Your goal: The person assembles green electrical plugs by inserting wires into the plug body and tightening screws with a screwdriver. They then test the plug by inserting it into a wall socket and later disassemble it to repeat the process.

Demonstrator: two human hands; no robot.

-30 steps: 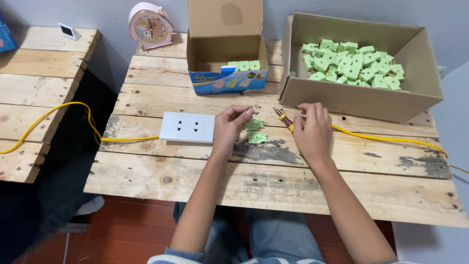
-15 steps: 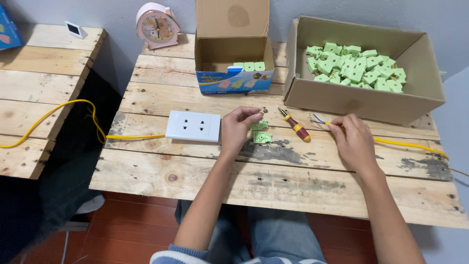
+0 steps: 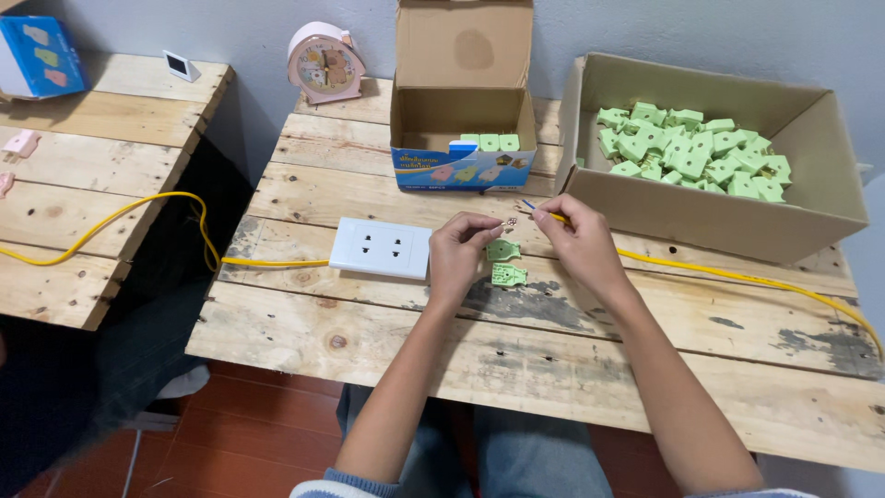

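Note:
My left hand (image 3: 459, 247) pinches a small metal part (image 3: 510, 222) between its fingertips above the wooden table (image 3: 387, 323). My right hand (image 3: 579, 242) grips the end of a yellow cable (image 3: 737, 273), and the cable's thin blue wire tip (image 3: 528, 205) pokes out close to the metal part. Two green plug pieces (image 3: 504, 261) lie on the table just below and between the hands. A white double socket plate (image 3: 381, 247) lies left of my left hand, with another yellow cable (image 3: 138, 207) running off it to the left.
An open small carton (image 3: 461, 171) with a few green pieces stands behind the hands. A big cardboard box (image 3: 701, 212) of several green plug pieces is at back right. A pink clock (image 3: 324, 63) stands at the back. On the left pallet table lie a blue box (image 3: 37, 55) and pink parts (image 3: 20, 143).
My right hand laid down a screwdriver, reached right to the yellow cable end and brought it back beside my left hand. The screwdriver is now out of sight. The left hand stayed in place.

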